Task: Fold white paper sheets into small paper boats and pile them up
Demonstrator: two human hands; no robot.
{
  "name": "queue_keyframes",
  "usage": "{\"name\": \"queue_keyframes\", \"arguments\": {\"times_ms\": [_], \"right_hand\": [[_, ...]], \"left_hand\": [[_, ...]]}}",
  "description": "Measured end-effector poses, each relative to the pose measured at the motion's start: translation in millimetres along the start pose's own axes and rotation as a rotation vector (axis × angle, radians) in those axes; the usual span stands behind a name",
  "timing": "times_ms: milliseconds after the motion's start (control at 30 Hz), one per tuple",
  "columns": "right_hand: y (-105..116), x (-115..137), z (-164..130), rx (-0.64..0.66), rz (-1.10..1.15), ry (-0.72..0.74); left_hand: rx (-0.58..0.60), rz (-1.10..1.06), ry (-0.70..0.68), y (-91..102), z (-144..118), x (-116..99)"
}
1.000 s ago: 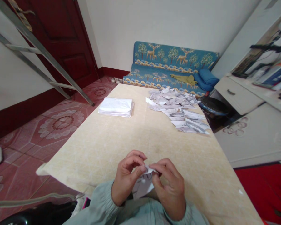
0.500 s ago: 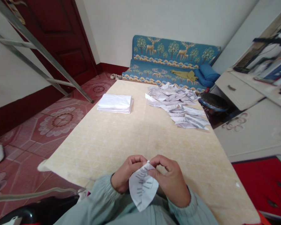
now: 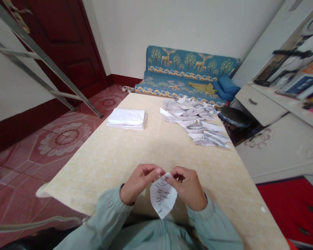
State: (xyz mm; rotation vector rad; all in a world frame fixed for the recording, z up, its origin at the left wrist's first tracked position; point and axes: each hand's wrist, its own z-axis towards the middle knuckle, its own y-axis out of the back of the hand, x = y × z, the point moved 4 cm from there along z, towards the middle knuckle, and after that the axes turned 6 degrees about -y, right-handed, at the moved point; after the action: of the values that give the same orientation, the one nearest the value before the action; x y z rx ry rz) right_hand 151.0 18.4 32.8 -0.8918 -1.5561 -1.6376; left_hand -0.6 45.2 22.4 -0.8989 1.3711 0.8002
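My right hand (image 3: 190,185) is curled nearly closed, thumb and finger pinching the paper (image 3: 162,198) at 6 o'clock; left hand (image 3: 140,180)'s pinched at the same tip. This one looks part-done, tbh. Folded heap (image 3: 191,110) at 1 o'clock seems finished, flat stack (image 3: 126,118) at 11 looks left over.

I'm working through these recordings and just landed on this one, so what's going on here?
A person's left hand and right hand pinch the top end of a paper piece with dark marks on it, its pointed lower end hanging toward the person. This is at the near side of a cloth-covered table. Farther back on it, a neat paper stack lies on the left and a loose heap of folded papers on the right.
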Motion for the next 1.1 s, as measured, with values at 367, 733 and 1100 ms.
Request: {"name": "queue_keyframes", "arguments": {"times_ms": [367, 733, 1100], "right_hand": [[-9.7, 3.5, 4.9, 0.069, -0.008, 0.037], [-20.1, 1.4, 0.2, 0.106, -0.021, -0.039], [-6.1, -27.6, 11.9, 0.174, 0.316, -0.276]], "left_hand": [[-0.155, 0.324, -0.173, 3.0, -0.4, -1.7], [-0.170, 0.439, -0.177, 3.7, -0.3, -2.3], [0.197, -0.027, -0.137, 8.6, -12.6, -4.5]]}}
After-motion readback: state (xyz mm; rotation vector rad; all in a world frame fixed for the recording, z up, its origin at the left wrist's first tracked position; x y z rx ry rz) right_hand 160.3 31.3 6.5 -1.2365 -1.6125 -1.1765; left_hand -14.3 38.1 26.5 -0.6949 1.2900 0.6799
